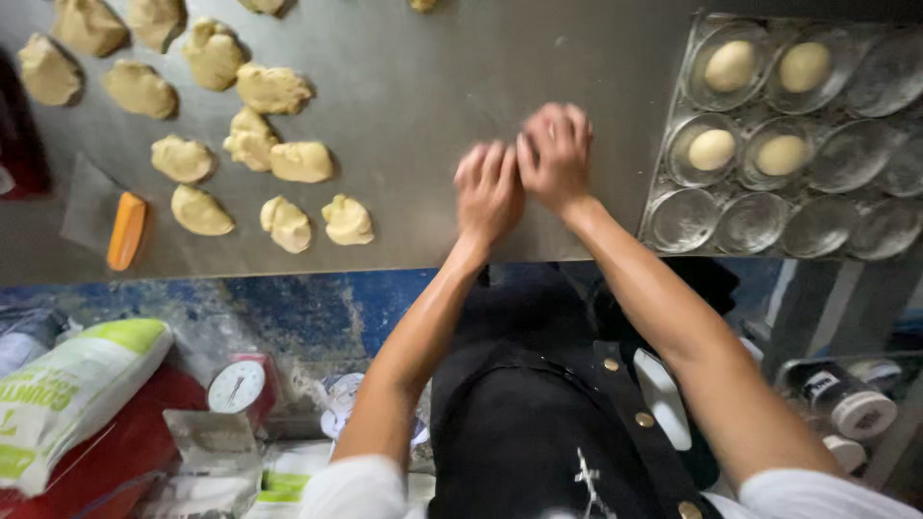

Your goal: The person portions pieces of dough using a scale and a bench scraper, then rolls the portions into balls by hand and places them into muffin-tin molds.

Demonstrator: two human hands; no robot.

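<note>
My left hand (488,192) and my right hand (556,154) lie side by side, palms down, on the steel table (423,77), both blurred by motion. Whatever is under the palms is hidden. To the left, several rough pieces of pale dough (274,88) lie spread over the table. To the right stands a metal tray (673,144) of round cups. Several smooth dough balls (731,65) sit in its far-left cups, and the other cups hold nothing.
A scraper with an orange handle (126,231) lies near the table's front edge at the left. Below the edge are a white and green bag (67,394), a small dial scale (237,386) and a dark jar with a white lid (846,399).
</note>
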